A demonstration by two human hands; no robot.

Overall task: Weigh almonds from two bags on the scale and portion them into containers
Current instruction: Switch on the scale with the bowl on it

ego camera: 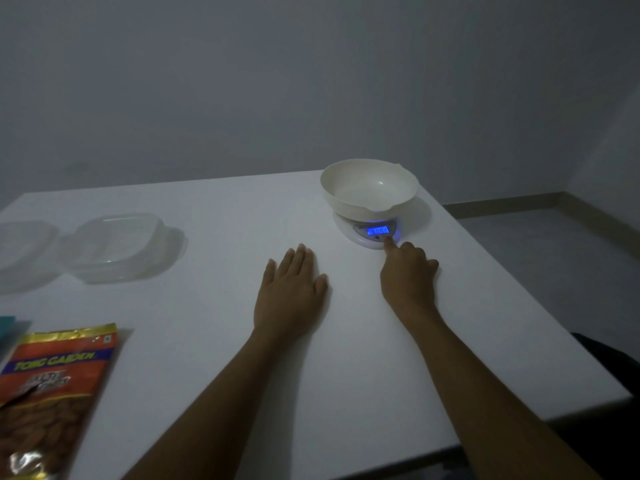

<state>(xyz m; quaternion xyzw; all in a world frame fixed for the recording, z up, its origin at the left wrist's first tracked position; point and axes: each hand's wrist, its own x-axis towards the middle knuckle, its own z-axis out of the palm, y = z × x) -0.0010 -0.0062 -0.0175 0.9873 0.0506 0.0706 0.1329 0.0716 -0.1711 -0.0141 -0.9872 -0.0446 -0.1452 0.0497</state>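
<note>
Here the scale (372, 233) display faces the person; hands flat and pointing, empty.

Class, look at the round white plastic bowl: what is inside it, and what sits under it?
The round white plastic bowl looks empty. Under it sits a white digital scale, blue display lit; its platform is covered.

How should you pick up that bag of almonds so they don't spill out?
Grip the almond bag by its gold top edge, coming from the far side. It lies flat on the table, top away from the person, and looks torn partway down, so lifting the top keeps nuts inside.
</note>
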